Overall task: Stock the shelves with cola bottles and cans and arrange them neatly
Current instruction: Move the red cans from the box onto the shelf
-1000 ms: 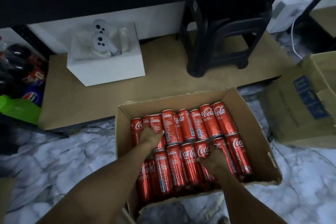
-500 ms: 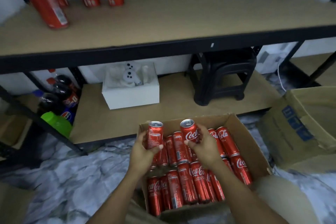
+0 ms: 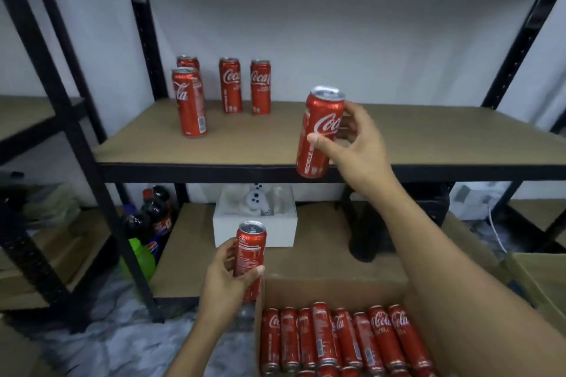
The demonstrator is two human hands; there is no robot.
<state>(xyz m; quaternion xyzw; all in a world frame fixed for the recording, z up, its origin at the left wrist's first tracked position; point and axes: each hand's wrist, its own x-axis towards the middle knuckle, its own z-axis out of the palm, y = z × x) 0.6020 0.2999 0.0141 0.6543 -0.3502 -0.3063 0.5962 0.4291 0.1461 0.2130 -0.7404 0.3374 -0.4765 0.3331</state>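
Observation:
My right hand grips a tall red cola can upright, raised to the front edge of the middle shelf. My left hand holds a second red can upright, lower down, just left of the cardboard box. Several red cans lie side by side in that box. On the shelf's left part stand several upright cans, one nearer the front than the others.
Black shelf uprights frame the unit. On the bottom shelf are a white box and a black stool. Dark cola bottles and a green object sit lower left. Another cardboard box is at right.
Both hands lifted one can each out of the box. My right hand has risen to the middle shelf's edge; my left stays low. My view tilted up to the shelf.

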